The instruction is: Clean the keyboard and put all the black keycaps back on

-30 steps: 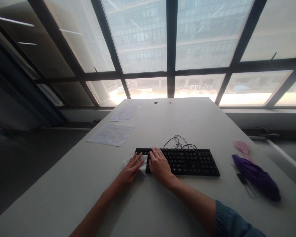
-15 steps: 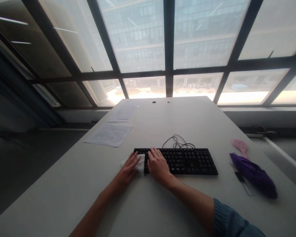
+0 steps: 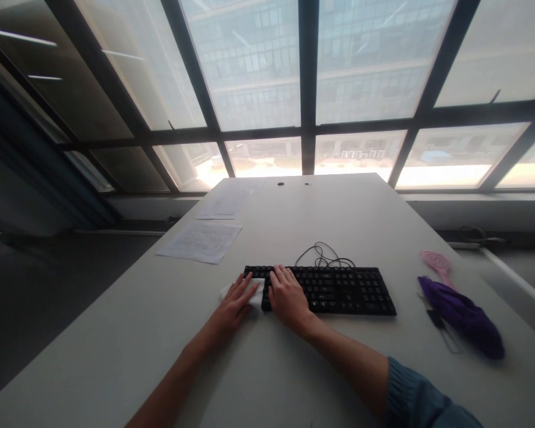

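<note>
A black computer keyboard lies flat, long side towards me. Its thin cable is looped loosely behind it. Over the keyboard's left end is a white tissue or cloth, part of it reaching past the edge onto the desk. My left hand rests on this white piece with fingers stretched and slightly spread, pressing from above. Flat on the keys just to the right lies my right hand, its fingers extended. Keys under both hands are hidden.
Printed sheets lie at the left of the white desk. To the right are a pink hairbrush, a purple cloth item and a small black-and-metal object. Large windows stand beyond the far edge.
The view has shifted very slightly. My left hand and the white piece under it stay at nearly the same place on the keyboard, and my right hand stays on the keys.
</note>
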Motion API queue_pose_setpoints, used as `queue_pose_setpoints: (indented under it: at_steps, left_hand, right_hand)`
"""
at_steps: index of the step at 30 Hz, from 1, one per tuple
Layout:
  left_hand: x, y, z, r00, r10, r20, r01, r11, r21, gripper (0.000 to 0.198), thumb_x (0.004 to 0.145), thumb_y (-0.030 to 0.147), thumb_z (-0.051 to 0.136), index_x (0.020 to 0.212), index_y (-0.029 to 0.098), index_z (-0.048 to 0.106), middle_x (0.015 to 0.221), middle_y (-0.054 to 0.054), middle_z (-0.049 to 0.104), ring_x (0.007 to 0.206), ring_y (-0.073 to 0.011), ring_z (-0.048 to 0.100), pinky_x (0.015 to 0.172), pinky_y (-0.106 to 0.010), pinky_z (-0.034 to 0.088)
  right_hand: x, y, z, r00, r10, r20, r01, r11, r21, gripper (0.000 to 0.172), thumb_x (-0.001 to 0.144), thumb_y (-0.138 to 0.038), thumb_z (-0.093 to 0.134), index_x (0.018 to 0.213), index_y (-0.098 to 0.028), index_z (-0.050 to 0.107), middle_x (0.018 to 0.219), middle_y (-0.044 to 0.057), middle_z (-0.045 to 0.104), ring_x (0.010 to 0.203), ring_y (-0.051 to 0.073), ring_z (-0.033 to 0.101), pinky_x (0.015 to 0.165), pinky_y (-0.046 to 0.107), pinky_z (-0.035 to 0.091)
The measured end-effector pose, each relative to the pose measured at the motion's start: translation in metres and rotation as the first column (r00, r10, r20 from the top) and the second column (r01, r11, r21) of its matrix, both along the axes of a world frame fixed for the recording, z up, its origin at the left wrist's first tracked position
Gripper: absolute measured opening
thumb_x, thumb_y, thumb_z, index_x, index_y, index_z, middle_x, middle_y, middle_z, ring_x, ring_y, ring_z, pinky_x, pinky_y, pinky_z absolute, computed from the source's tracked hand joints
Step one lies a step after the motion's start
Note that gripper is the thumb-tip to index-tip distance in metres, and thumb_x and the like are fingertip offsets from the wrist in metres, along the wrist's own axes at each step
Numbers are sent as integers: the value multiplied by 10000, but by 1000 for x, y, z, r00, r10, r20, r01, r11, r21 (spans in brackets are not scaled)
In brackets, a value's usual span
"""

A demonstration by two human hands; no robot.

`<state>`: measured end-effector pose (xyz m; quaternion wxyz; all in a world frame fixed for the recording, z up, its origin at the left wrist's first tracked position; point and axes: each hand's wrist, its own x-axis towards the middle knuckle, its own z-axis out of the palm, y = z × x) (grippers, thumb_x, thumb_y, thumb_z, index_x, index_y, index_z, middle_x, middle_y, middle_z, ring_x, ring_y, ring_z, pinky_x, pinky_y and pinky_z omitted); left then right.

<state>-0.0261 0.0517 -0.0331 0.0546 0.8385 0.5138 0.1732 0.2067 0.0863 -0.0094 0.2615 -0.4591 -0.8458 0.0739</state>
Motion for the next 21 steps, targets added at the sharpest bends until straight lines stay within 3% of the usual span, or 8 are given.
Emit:
queue_pose_setpoints:
  at_steps: [4, 10, 21]
  left_hand:
    - [14, -1, -6, 996, 48, -77, -43, 997, 69, 559, 1027, 220, 376, 1578, 293, 305, 1649, -79, 251, 1549, -308, 110, 1211, -603, 202]
    - [23, -3, -1, 992, -7, -126, 17, 997, 77, 561, 1035, 236, 367, 1586, 284, 274, 1633, -72, 299, 1543, -283, 167, 1224, -552, 231]
    - [-1, 1, 3, 1000, 8, 23, -8, 1000, 1, 603, 997, 175, 435, 1570, 318, 316, 1652, -61, 250, 1543, -285, 168, 1203, -554, 283]
  right_hand:
    - [-1, 0, -1, 1000, -5, -1, 5, 1000, 4, 484, 995, -255, 441, 1425, -55, 540, 1534, 181, 466, 1458, 274, 385, 1236, 414, 269]
    - [-1, 0, 0, 1000, -5, -8, 5, 1000, 5, 475, 995, -247, 440, 1416, -58, 555, 1531, 190, 465, 1458, 272, 386, 1231, 425, 282]
    - [-1, 0, 0, 1000, -5, -9, 5, 1000, 4, 480, 994, -246, 442, 1421, -55, 547, 1527, 183, 474, 1451, 277, 398, 1231, 419, 285]
